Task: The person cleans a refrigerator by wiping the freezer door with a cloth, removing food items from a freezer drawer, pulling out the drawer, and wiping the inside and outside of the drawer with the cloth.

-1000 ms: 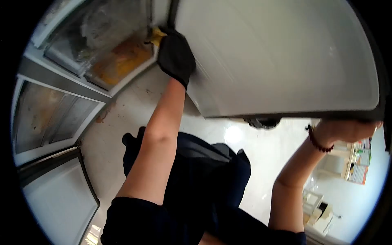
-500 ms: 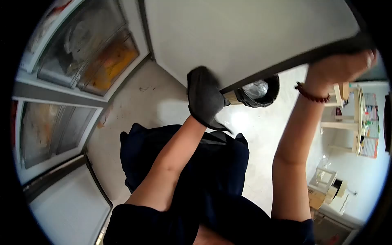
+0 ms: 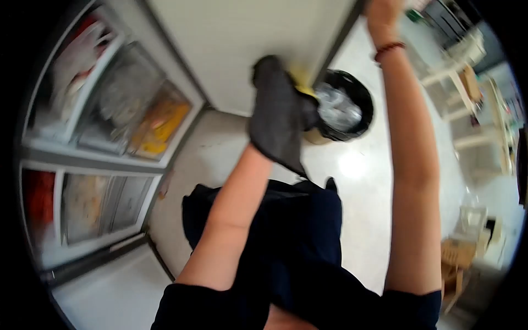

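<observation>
A: State the door's (image 3: 236, 49) position.
B: Open, beside the cabinet (image 3: 71, 153); the raised right hand (image 3: 383, 19) near its edge probably steadies it. Finger closure: cannot tell, cut by the frame.
A: Cabinet contents?
B: Clear-fronted drawer (image 3: 162, 129): orange-yellow contents, unidentified.
A: Bin (image 3: 367, 104)?
B: Black-lined, containing clear plastic (image 3: 340, 110); located beyond the door edge.
A: Left hand?
B: Covered by a dark mitt (image 3: 273, 107), at the door's inner face, presumably for wiping. Grip concealed: cannot tell. Yellow material (image 3: 303, 88) shows alongside.
</observation>
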Demonstrator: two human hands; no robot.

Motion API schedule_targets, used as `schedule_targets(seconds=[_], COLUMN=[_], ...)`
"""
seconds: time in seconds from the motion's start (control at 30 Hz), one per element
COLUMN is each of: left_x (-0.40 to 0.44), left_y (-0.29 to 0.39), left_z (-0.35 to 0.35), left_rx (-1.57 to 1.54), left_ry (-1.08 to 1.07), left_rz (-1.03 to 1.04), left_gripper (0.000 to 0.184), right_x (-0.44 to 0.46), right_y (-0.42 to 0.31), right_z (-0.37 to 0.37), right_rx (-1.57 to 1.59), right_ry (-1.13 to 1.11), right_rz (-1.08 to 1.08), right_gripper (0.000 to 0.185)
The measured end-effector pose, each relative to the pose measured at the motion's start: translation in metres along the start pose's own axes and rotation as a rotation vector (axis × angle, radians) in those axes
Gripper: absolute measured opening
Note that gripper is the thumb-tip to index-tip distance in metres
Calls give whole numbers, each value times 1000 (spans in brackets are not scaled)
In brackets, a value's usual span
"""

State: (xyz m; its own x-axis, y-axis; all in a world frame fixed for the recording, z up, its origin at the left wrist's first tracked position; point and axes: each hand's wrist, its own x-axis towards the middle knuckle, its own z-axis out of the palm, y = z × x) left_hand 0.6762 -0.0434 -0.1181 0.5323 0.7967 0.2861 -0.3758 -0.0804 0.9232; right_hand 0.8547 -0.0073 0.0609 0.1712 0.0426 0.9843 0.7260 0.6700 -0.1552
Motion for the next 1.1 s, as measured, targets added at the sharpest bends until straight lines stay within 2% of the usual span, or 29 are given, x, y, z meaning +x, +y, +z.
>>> schedule_targets(seconds=[0.03, 0.1, 0.23, 0.27, 0.3, 0.37, 0.4, 0.43, 0.47, 0.5, 0.53, 0.57, 0.6, 0.63, 0.7, 0.73, 0.77, 0.8, 0.83, 0.93, 0.97, 1.07, 1.1], left_x=[5, 16, 28, 29, 28, 26, 20, 12, 6, -4, -8, -10, -11, -13, -21, -24, -26, -27, -29, -46, -64, -88, -98], left_y=[-4, -9, -11, -6, 0, 16, 23, 31, 40, 62, 73, 66, 60, 54, 57, 56, 57, 60, 111, 139, 175, 210, 211], left_z=[-7, -11, -26, -33, -44, -63, -69, -76, -79, -82, -90, -111, -123, -135, -144, -149, -153, -158, -162, -210, -214, -263, -287], left_rx=[450, 709, 718, 694, 699, 384, 57, -273, -597, -574, -482, -174, 121, 407, 955, 801, 644, 487, 713, 1226, 1265, 1267, 1300], left_ry=[10, 49, 37, 27, -23, 34, 138, 232, 310, 416, 428, 403, 374, 387, 393, 249, 105, -38, -171, 49, 78, 182, 299], left_rz=[264, 426, 439, 437, 495, 381, 208, 34, -137, -131, -31, 100, 236, 382, 676, 634, 590, 541, 548, 378, 254, 335, 336], left_gripper=[31, 29, 26, 25, 23, 20, 18, 17, 18, 17, 17, 15, 15, 15, 17, 19, 21, 24, 29, 32, 47, 45, 42], right_x=[1, 6, 9, 11, 10, 3, 0, 1, -1, -9, -18, -36, -68, -102, -154, -166, -178, -195, -188, -167, -174, -173, -166], right_y=[13, 32, 59, 63, 65, 77, 83, 58, 46, 29, -8, -29, -46, -70, -133, -161, -182, -191, -210, -232, -227, -223, -222], right_z=[0, -2, -10, -8, -9, -18, -23, -23, -30, -37, -30, -26, -18, -5, 45, 69, 91, 106, 123, 169, 184, 230, 244], right_rx=[-9, 1, 42, 91, 14, -173, -266, -183, -311, -449, -477, -434, -284, -98, 251, 543, 749, 1027, 1143, 1156, 1192, 1081, 1099], right_ry=[13, 31, -8, -18, -32, -31, -31, -64, -138, -125, -84, -113, -154, -324, -606, -586, -564, -484, -314, -86, -10, -16, -9], right_rz=[12, 68, 262, 243, 302, 307, 311, 632, 400, 294, 263, 258, 466, 601, 1057, 1239, 1398, 1521, 1622, 1886, 1934, 1680, 1580], right_gripper=[41, 39, 46, 46, 46, 47, 48, 59, 51, 48, 46, 44, 45, 51, 84, 97, 98, 90, 74, 55, 39, 36, 35])
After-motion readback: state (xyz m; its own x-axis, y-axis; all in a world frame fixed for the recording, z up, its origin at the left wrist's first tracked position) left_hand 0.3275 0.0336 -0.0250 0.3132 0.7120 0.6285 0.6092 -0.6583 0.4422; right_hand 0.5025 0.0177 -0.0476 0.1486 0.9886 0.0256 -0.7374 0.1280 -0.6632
